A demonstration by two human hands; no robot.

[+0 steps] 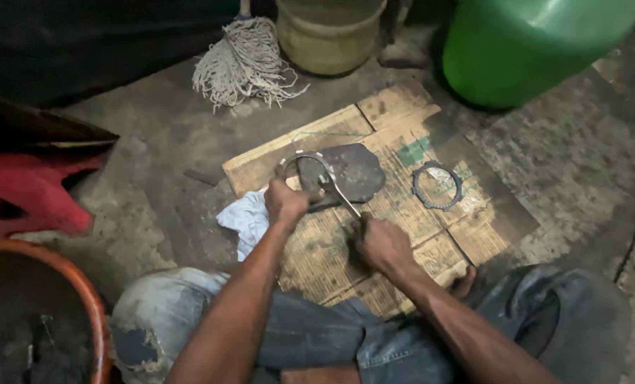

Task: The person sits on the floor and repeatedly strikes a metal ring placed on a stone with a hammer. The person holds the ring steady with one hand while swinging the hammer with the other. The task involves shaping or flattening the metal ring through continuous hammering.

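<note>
Rings: two; one metal ring (pixel 304 161) raised in the left hand (pixel 284 201), one toothed ring (pixel 437 185) lying flat on the cardboard (pixel 402 135), well apart to the right
Tools: one, a slim metal tool (pixel 338 195) running slantwise from the right hand (pixel 383 245) up to the raised ring
Held ring: thin, grey, with pale patches along its upper arc; it stands tilted over a dark flat plate (pixel 356 171) near the middle of the cardboard; its lower part is hidden behind the left hand
Left hand: fingers curled closed about the ring's lower left edge, gripping it
Right hand: fingers folded tight on the lower end of the tool; the tool's upper end meets the ring's right side; whether it touches the plate too, I cannot tell
Cloths: one, a white rag (pixel 246 220) on the floor just beside the left wrist
Buckets: two at the far edge; one green (pixel 530 50), one tan (pixel 328 35)
Mops: one mop head (pixel 245 62) left of the tan bucket
Other: one red plastic piece (pixel 33 195) at the left; one orange-rimmed basin (pixel 90 306) at lower left
</note>
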